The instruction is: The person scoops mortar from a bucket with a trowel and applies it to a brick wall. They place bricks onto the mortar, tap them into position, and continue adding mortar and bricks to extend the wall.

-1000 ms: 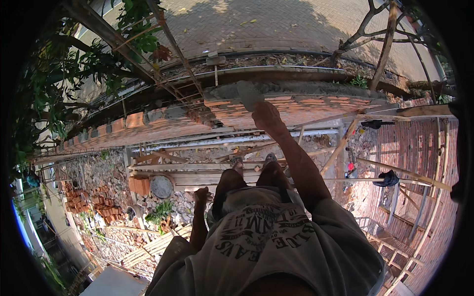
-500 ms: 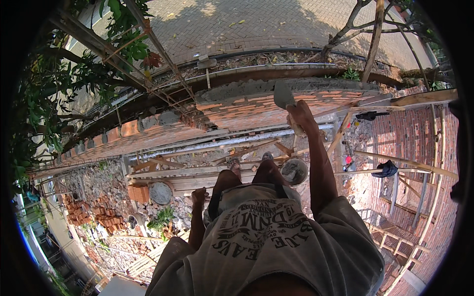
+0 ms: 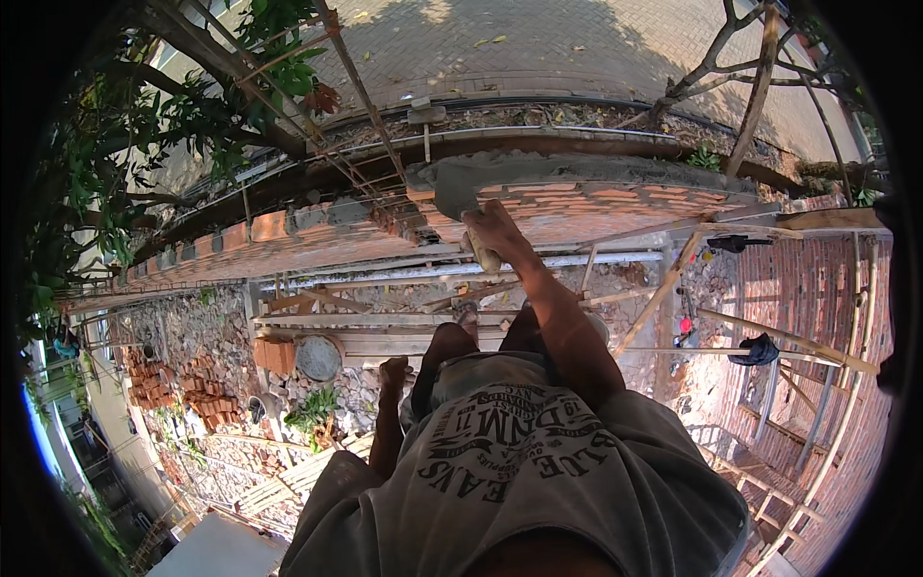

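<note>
My right hand [image 3: 495,234] is closed around the handle of a trowel, its grey blade [image 3: 460,188] at the top of a red brick wall [image 3: 577,204]. Wet grey mortar [image 3: 577,169] lies along the wall's top, and the blade touches or hovers just over it near the left end of this stretch. Low beside my left leg, my left hand [image 3: 393,373] is curled into a fist with nothing showing in it. My right forearm mostly covers a round container behind it.
I stand over wooden planks [image 3: 375,320]. To the left are a round tub of grey mortar [image 3: 318,358], stacked bricks [image 3: 275,355] and brick piles [image 3: 207,389]. Bamboo poles [image 3: 663,288] slant at the right, with dark cloth [image 3: 758,350] hanging there. Thin rebar [image 3: 370,183] rises from the wall's gap.
My right hand has carried the trowel leftward along the wall top, and its arm now covers most of the round container. My left hand stays in a fist. The view has shifted slightly.
</note>
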`<state>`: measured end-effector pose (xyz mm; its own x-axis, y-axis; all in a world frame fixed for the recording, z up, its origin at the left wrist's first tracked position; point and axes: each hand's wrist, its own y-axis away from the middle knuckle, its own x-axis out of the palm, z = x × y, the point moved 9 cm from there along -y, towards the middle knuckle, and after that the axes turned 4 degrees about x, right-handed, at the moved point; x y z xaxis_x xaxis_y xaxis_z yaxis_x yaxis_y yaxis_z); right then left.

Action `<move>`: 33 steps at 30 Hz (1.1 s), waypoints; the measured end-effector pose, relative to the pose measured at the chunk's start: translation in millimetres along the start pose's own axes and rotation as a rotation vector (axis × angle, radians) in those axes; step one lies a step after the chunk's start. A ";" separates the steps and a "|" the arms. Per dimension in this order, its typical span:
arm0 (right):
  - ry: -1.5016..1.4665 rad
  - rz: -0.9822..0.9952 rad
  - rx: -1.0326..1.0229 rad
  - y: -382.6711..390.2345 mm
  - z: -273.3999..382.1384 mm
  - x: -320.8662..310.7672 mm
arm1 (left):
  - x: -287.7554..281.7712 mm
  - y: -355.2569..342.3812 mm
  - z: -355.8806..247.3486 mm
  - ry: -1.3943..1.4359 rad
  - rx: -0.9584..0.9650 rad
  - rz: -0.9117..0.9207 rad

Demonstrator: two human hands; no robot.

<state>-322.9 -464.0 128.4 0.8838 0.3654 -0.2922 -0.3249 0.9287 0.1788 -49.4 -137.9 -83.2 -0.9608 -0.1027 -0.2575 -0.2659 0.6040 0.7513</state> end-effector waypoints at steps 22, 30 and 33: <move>1.440 0.260 -0.273 18.9 -20.4 -43.8 | -14.0 -9.9 -8.5 0.200 -0.067 0.002; 1.279 -0.454 -0.373 21.9 30.1 -32.7 | -15.6 9.3 -14.3 -0.280 0.065 0.016; 1.209 -0.586 -0.690 4.2 48.1 -4.9 | -17.1 10.5 -14.2 -0.172 0.065 0.005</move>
<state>-312.4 -465.0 175.8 0.2510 -0.5455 -0.7997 -0.4288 0.6780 -0.5971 -36.9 -141.1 -62.3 -0.9332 0.0335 -0.3579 -0.2501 0.6546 0.7134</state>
